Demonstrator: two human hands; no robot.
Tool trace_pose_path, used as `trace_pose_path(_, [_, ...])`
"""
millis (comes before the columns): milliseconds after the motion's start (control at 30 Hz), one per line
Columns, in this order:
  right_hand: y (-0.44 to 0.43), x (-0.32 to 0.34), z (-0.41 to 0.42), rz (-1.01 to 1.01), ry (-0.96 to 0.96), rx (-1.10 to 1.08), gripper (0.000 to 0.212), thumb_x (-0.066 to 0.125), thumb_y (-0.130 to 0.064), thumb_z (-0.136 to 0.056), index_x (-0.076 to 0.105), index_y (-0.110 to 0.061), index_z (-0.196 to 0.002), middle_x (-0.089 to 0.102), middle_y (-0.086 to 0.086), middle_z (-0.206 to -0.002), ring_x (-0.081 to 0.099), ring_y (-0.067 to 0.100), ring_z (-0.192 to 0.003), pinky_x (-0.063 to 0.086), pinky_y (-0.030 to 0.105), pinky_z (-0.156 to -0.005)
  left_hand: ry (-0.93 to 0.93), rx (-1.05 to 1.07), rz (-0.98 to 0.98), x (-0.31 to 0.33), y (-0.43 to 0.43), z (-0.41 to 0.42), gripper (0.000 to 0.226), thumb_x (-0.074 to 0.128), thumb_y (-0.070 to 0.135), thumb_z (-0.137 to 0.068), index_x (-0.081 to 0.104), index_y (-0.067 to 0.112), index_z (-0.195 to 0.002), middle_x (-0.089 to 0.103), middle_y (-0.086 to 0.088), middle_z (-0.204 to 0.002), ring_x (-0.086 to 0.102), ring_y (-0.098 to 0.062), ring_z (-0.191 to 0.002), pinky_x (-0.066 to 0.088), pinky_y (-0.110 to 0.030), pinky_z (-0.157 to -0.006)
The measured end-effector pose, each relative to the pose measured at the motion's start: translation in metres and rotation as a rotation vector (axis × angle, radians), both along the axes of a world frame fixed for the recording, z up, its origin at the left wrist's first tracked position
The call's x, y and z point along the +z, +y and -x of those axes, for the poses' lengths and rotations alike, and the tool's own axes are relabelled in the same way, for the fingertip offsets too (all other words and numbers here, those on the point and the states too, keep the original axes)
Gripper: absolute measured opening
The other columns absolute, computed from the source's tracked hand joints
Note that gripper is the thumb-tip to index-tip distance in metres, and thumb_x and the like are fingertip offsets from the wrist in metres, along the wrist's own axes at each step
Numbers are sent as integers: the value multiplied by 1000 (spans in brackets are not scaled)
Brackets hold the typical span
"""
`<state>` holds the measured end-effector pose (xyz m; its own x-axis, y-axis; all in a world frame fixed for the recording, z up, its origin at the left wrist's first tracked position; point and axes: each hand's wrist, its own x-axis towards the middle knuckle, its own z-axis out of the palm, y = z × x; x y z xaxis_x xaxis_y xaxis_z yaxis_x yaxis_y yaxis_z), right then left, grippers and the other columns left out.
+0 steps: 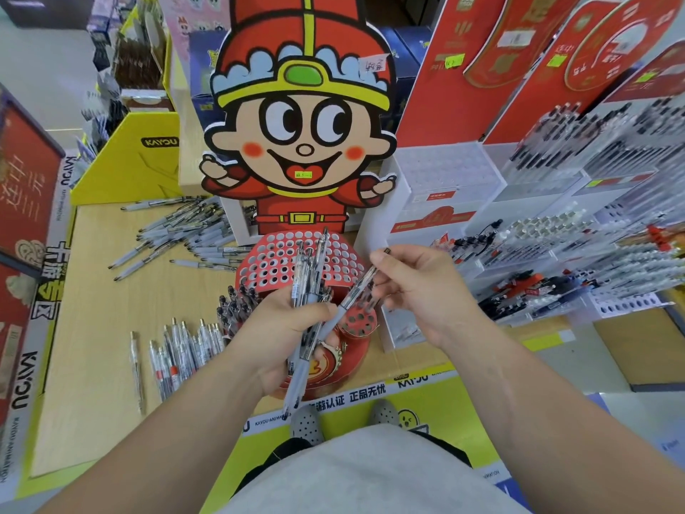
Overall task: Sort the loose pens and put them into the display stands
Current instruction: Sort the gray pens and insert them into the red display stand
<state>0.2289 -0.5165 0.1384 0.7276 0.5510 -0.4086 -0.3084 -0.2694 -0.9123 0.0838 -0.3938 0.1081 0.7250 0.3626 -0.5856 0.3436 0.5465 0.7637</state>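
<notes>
My left hand (285, 332) grips a bundle of clear pens (309, 280) with grey grips, held upright over the red display stand (274, 259), whose top is full of round holes. My right hand (415, 287) pinches a single clear pen (357, 291) near its top end; its grey tip slants down to the left hand's thumb. Several dark-capped pens (237, 306) stand in the stand's lower left tier. Loose pens lie on the wooden table in two piles: one at the back left (178, 231) and one at the front left (185, 350).
A cartoon-figure cardboard backboard (300, 135) rises behind the red stand. White acrylic racks (548, 231) filled with pens stand to the right, under red signs. A yellow box (129, 161) stands at the back left. The wooden table (96, 320) edge runs along the front.
</notes>
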Motion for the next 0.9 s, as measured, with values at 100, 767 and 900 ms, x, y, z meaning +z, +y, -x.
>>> trace_pose_path(100, [1,3,-3,17,-42,-2,7,70,-11,-93,72,-7,-87,66,6,-63,64,16,-55,53,23,-50,11,32,26,-1,0,-2,17,68,5,-92,61,2,-107,73,-16,-88,67,-24,-63,49,-30,-46])
trace_pose_path(767, [-22,-37,-9,327,-928,478,19,67,-17,-95,73,-17,-113,60,-10,-87,53,-1,-73,42,20,-71,-56,213,74,-5,15,-1,1,66,9,-95,65,9,-96,67,-9,-78,60,-19,-58,51,-31,-50])
trace_pose_path(900, [-15,-37,-5,334,-971,462,20,67,-17,-95,73,-16,-114,57,-13,-89,53,5,-77,41,14,-73,-55,235,87,-4,12,0,5,66,9,-95,65,9,-100,68,-9,-79,60,-19,-58,52,-32,-51])
